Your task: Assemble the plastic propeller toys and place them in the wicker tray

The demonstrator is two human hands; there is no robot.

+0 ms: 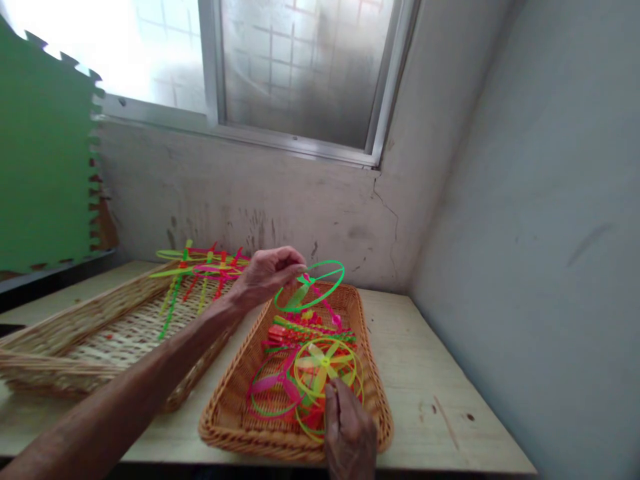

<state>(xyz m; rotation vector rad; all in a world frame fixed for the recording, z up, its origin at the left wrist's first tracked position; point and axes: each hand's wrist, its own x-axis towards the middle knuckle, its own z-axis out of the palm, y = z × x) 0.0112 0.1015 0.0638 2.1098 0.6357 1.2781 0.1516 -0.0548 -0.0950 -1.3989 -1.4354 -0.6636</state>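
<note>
My left hand (267, 273) reaches over the far end of an orange wicker tray (227, 407) and pinches a green ring propeller toy (310, 285) with a pink stick, held above the tray. My right hand (350, 433) is at the tray's near edge, its fingers closed on a yellow ring propeller (325, 367) that lies on a heap of pink, green and yellow propellers and sticks. A second, paler wicker tray (65, 333) to the left holds several assembled toys (200, 270) at its far end.
Both trays sit on a pale wooden table (430, 393) in a corner. A grey wall runs along the right and the back, with a window above. A green foam mat (43, 153) leans at the left.
</note>
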